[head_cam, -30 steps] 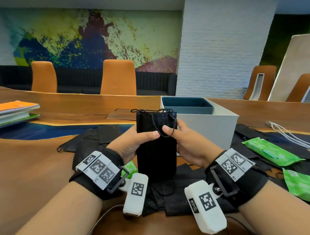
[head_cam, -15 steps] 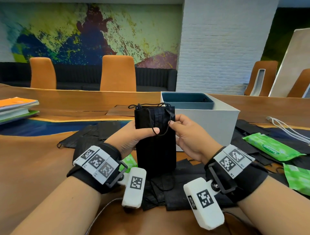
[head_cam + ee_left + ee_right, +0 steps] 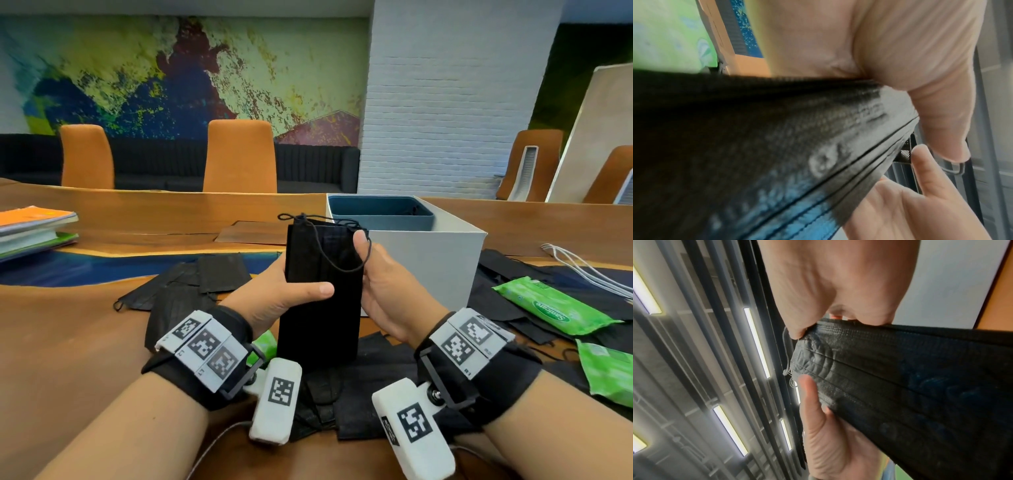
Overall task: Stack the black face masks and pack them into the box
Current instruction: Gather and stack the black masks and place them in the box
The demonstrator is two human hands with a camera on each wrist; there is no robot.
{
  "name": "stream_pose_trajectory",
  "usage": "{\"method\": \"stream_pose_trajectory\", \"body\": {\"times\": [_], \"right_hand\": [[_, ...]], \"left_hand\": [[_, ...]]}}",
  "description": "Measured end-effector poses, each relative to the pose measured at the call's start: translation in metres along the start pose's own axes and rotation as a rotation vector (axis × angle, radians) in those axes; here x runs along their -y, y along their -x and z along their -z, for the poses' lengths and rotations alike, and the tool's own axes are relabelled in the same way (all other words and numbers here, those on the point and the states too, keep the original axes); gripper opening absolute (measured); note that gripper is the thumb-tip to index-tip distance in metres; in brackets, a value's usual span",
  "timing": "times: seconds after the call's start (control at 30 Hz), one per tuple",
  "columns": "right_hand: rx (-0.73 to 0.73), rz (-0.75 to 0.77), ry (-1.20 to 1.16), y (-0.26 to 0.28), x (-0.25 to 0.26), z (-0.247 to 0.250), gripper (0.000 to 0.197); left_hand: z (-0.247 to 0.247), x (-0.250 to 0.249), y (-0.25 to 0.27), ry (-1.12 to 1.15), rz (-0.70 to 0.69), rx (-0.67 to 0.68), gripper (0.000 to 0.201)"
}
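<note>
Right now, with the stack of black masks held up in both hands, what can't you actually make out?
- Inside of the white box with the blue insert: head view, its near wall hides the contents.
- Left hand fingers: head view, behind the upright stack of black pleated face masks.
- How many masks the stack holds: wrist views blurred.
- Green wipes packet: head view, cut by the right edge.

One box [image 3: 424, 260], three green wipe packs [image 3: 551, 305] — two orange chairs [image 3: 239, 156].
</note>
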State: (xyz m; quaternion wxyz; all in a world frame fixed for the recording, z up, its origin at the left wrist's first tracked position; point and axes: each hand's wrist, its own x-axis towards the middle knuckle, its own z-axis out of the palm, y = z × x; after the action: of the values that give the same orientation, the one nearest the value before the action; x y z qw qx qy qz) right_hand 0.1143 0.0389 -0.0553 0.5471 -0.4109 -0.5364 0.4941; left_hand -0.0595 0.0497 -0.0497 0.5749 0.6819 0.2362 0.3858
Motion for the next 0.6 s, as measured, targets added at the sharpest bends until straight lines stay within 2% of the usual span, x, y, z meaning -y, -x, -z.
{"method": "stream_pose_trajectory", "body": {"times": [0.13,0.27,0.4,0.53,0.6], "right_hand": [[0.008,-0.005,0.075,0.000,-0.002,0.001,0.098],[0.048,-0.022,0.062,0.002,0.001,-0.001,0.092],[0.033,-0.011,0.037,0.008,0.006,-0.004,0.068],[-0.011,0.080,0.000,0.015,0.015,-0.005,0.027],[-0.005,0.179,0.007,0.019,0.025,-0.007,0.046]], "left_hand": [[0.004,-0.009,0.002,-0.062,-0.005,0.015,0.064],[0.002,-0.012,0.003,-0.109,0.024,0.036,0.055],[0.002,-0.010,0.003,-0.145,0.065,0.057,0.041],[0.005,-0.008,0.003,-0.159,0.109,0.046,0.045],[0.007,-0.008,0.004,-0.170,0.119,0.044,0.050]]}}
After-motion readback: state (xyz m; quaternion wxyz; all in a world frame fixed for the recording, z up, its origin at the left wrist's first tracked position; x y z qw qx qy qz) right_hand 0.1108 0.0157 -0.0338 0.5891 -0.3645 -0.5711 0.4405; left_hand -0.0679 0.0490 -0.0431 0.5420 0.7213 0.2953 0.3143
